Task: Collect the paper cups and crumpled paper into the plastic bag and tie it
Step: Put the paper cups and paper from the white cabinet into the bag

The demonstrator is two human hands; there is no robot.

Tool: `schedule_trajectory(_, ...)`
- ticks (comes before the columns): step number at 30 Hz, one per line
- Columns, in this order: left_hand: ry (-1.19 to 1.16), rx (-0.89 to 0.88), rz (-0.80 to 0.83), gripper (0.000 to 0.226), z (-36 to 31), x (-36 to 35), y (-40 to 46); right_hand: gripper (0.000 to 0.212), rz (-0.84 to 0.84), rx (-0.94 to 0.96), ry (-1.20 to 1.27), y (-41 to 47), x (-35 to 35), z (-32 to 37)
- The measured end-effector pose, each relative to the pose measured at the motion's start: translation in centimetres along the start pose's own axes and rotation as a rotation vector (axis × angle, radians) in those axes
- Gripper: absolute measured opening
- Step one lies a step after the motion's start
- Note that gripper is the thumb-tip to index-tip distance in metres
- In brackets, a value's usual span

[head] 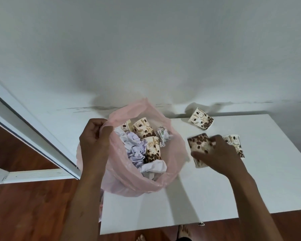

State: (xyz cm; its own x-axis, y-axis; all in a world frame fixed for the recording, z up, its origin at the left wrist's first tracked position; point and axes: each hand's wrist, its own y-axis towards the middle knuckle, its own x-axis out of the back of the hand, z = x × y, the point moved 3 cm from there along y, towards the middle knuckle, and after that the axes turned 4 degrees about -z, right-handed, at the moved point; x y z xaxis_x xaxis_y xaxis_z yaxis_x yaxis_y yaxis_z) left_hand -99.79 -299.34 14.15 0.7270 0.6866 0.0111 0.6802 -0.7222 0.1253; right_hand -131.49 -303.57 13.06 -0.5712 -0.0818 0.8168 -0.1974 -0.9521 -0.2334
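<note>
Your right hand has its fingers curled round a paper cup printed with coffee beans, just right of the bag. That cup lies tilted, long axis running near-to-far; which end is the mouth is blurred, cannot tell. Your left hand pinches the left rim of the pink plastic bag, fingers closed on the film, holding the mouth open and facing up toward you.

The bag sits at the left edge of the white desk, partly hanging past it. Inside: at least three cups and several pieces of crumpled paper. One bagged cup lies toward the far side, a second bagged cup stands nearly upright in the middle, a third is mostly hidden at the far left. White crumpled paper fills the left and near part; a small paper ball rests at the right inner wall.

Loose on the desk: a far cup lying on its side near the wall, and another cup just behind your right hand, partly covered by it.
</note>
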Motion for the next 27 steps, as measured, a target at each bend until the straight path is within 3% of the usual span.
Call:
schedule_trajectory(6, 0.022, -0.025, -0.014, 0.021, -0.5, 0.0, -0.5, 0.072, -0.005, 0.316, 0.090, -1.1, -2.6, 7.8)
schedule_trajectory(10, 0.056, -0.042, -0.053, 0.025, -0.8, 0.6, -0.6, 0.073, 0.183, 0.513, 0.151, -2.1, -5.2, 11.1)
schedule_trajectory(12, 0.048, -0.051, -0.087, 0.026, -1.0, 1.2, -0.6, 0.058, 0.233, 0.547, 0.173, -1.8, -5.7, 11.2)
schedule_trajectory(18, 0.033, -0.060, -0.222, 0.024, -2.3, 2.5, -2.2, 0.006, -0.147, 0.589, 0.372, 4.0, -2.1, 7.1)
schedule_trajectory(21, 0.065, -0.067, -0.303, 0.024, -3.0, 2.4, -3.6, 0.005, -0.226, 0.452, 0.283, 8.7, -2.0, 3.6)
schedule_trajectory(24, 0.116, -0.059, -0.368, 0.018, -3.2, 2.3, -4.8, 0.026, -0.006, 0.407, 0.101, 12.5, -4.9, 0.9)
schedule_trajectory(27, 0.170, -0.044, -0.397, 0.016, -3.1, 2.2, -5.9, 0.048, 0.180, 0.500, 0.033, 13.7, -7.3, 0.2)
